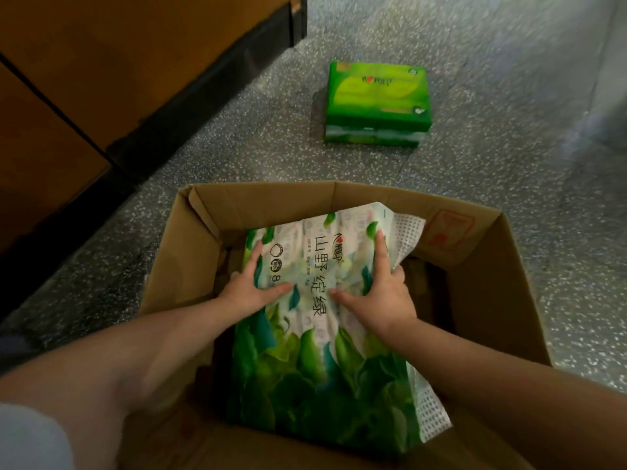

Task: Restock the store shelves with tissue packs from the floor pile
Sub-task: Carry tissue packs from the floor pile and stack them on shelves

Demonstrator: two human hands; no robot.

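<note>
The large tissue pack [315,334] stands inside the open cardboard box [509,283] on the speckled floor [509,147], its green-and-white printed face turned up toward the camera. Both hands rest on that face. The left hand [251,286] lies flat with fingers spread. The right hand [376,296] has its index finger extended along the wrapper, while the remaining fingers curl over the pack's right edge near the perforated handle flap [407,232].

Recommended procedure for the lift — a judgement from the layout: slide both hands down the opposite sides of the pack, grip the body and not the loose film, and raise it vertically so the wrapper clears the box walls. Gripping the handle flap alone may tear the film.

Count: one box; one large pack in hand; one stack of smaller green packs [376,103] well apart on the floor — apparently two layers, exact number unclear. A wooden shelf base [101,79] runs along the left.
</note>
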